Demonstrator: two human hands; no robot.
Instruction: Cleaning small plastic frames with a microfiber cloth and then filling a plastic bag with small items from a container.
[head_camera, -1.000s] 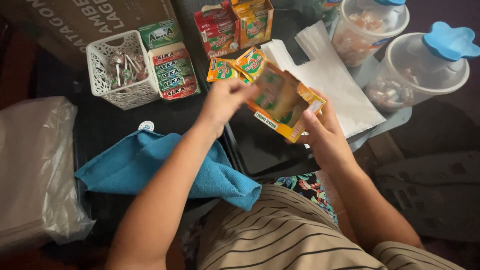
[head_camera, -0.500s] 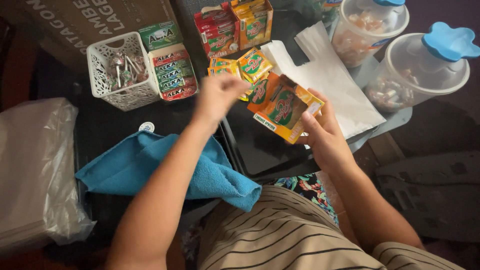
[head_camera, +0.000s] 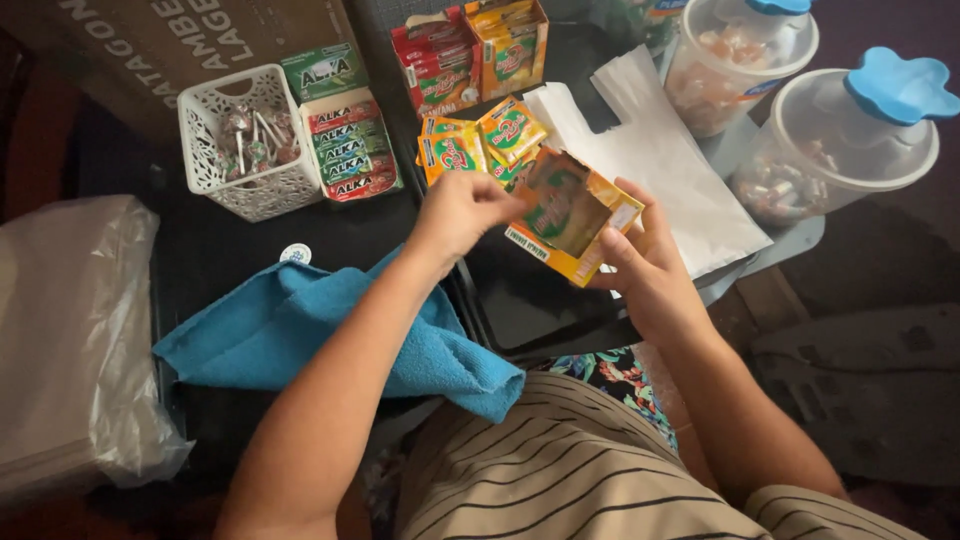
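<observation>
My right hand (head_camera: 640, 262) holds an open orange carton (head_camera: 570, 222) tilted above the dark tabletop. My left hand (head_camera: 462, 208) is at the carton's open end, fingers curled over small orange and green sachets (head_camera: 478, 142) that lie in a loose pile just beyond it. Whether the left hand grips a sachet is hidden by its own fingers.
A blue cloth (head_camera: 310, 328) lies under my left forearm. A white basket of lollipops (head_camera: 245, 150), stacked green and red packets (head_camera: 345, 150), two open display cartons (head_camera: 470, 55), a white plastic bag (head_camera: 650, 160), two lidded clear tubs (head_camera: 830, 140) and a bagged bundle (head_camera: 70, 330) surround the spot.
My left hand went from the carton out to the sachet pile and has come back to the carton's open end. The carton has tipped slightly.
</observation>
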